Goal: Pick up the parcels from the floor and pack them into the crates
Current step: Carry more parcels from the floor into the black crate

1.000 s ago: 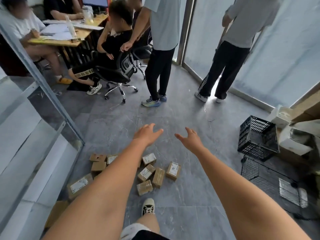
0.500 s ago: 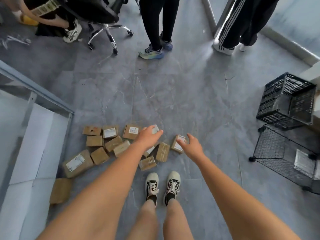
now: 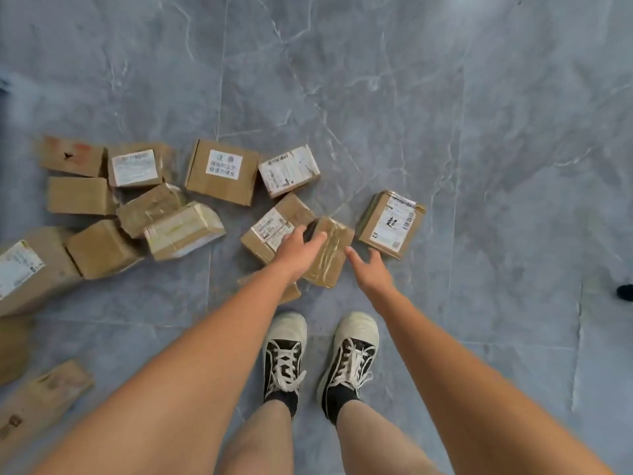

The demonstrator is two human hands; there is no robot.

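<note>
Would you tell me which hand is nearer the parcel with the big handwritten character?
Right. The right hand reaches just below that parcel; the left hand is further left, over the taped parcel.

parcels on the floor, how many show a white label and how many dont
white-label parcels: 6
plain or taped parcels: 8
total: 14, leaving out a blurred brown shape at the left edge

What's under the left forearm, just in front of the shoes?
A brown parcel lies on the floor under the left forearm; only its corner and edges show. The arm covers its top and any label. The left hand reaches over the taped parcel.
</note>
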